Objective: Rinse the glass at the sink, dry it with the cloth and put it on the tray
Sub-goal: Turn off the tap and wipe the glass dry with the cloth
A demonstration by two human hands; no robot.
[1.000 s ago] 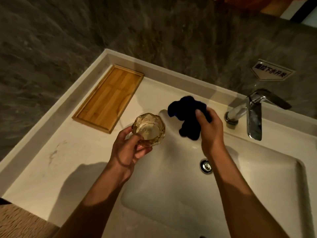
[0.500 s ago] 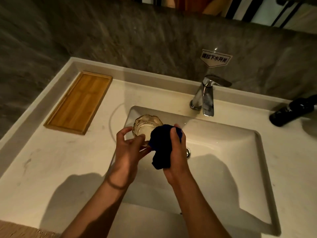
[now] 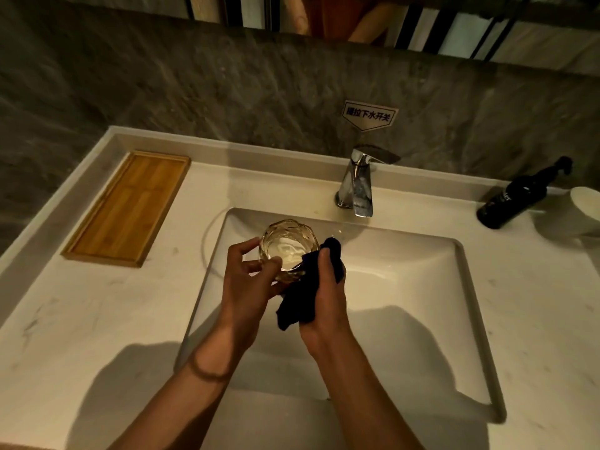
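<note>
Over sink [image 3: 422, 287]: glass [image 3: 289, 246] against cloth [image 3: 302, 300]

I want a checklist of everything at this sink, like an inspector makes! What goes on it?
Surface: pale marbled counter around a white rectangular sink; no running water seen.
Job's things: faceted glass held over the sink; dark cloth against its right side; wooden tray on the counter at left, nothing on it.
Clutter: dark bottle lying by the back right; white cup at the right edge.
Grippers: left hand holds the glass; right hand grips the cloth.
Cables: nothing seen.
Surroundings: chrome tap; grey stone wall with a small sign.
</note>
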